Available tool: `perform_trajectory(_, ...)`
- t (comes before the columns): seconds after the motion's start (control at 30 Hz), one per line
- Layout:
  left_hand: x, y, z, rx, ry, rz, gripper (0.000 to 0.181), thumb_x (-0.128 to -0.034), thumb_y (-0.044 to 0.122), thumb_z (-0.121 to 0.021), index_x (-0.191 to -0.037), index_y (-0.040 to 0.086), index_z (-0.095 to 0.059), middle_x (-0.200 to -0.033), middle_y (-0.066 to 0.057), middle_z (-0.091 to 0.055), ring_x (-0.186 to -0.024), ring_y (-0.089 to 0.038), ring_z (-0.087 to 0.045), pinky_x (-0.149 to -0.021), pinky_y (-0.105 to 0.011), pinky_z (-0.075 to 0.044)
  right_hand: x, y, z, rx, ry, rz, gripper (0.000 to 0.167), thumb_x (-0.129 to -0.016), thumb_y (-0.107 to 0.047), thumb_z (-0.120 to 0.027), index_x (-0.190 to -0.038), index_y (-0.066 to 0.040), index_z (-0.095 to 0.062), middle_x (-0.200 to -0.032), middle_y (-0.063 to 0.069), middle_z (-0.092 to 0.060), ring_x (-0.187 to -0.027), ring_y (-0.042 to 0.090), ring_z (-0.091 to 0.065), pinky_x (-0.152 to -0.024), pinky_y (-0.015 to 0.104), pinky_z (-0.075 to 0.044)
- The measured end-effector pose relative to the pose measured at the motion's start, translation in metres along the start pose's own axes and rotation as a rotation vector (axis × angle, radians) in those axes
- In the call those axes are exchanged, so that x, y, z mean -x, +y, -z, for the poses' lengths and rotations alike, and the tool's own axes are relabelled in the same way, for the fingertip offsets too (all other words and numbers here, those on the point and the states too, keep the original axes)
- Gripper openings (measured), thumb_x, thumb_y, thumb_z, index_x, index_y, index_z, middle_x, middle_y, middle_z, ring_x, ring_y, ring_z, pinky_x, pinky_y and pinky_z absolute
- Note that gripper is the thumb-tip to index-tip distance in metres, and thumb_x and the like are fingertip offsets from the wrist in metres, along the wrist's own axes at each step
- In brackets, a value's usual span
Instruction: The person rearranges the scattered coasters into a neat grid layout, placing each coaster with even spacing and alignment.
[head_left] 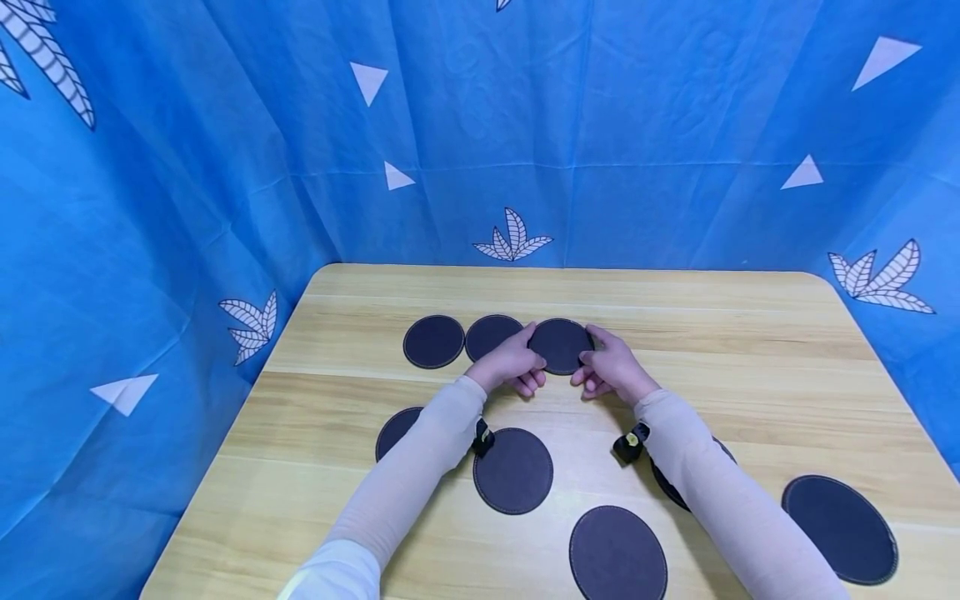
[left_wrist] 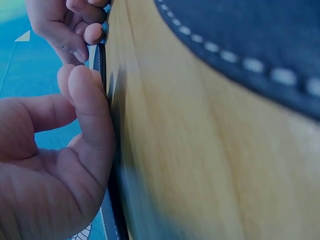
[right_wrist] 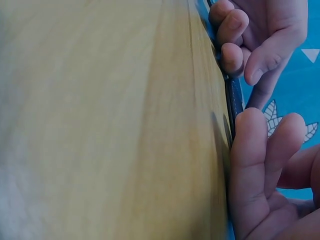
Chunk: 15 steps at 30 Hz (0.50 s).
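Note:
Several round dark coasters with pale stitching lie about a wooden table. My left hand holds the left rim of one coaster in the back row, and my right hand holds its right rim. Each hand has thumb and index finger at the edge, the other fingers folded below. From the right wrist, this coaster appears as a thin dark strip close to the tabletop. Another coaster is partly behind my left hand, beside a third one at the row's left end.
Nearer me lie a coaster, another at the front, and one far right. My forearms partly cover a coaster on the left and one on the right. A blue patterned curtain hangs behind the table.

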<state>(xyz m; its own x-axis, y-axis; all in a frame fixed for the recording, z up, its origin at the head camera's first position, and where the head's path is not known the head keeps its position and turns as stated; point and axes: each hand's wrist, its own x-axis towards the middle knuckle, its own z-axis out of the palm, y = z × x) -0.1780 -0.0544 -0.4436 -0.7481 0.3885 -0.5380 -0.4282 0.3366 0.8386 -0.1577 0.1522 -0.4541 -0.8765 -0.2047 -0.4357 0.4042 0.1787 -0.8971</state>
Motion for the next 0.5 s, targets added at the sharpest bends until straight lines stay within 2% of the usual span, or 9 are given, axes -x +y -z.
perform_trajectory(0.3,0.009,0.003,-0.001,-0.017,-0.020,-0.029,0.087,-0.1002,0.002,-0.054,-0.164,0.027,-0.001,-0.073,-0.014,-0.062,-0.050,-0.018,-0.054,-0.050,-0.030,-0.053,0.007,-0.005,0.001,0.033,0.022,0.027,0.070,-0.105,-0.005,-0.043,-0.164,-0.012,-0.006,-0.077,0.021,-0.069,-0.047,0.015,-0.055,-0.058,0.042,-0.060)
perform_trajectory(0.5,0.021,0.007,-0.003,-0.087,-0.014,-0.117,0.079,-0.0984,0.001,-0.056,-0.164,0.023,-0.016,-0.081,-0.020,-0.065,-0.055,-0.020,-0.056,-0.053,-0.032,-0.053,0.019,-0.016,0.000,0.121,0.054,0.103,0.061,-0.102,-0.005,-0.049,-0.159,-0.004,-0.028,-0.084,0.025,-0.068,-0.049,0.016,-0.055,-0.059,0.041,-0.060)
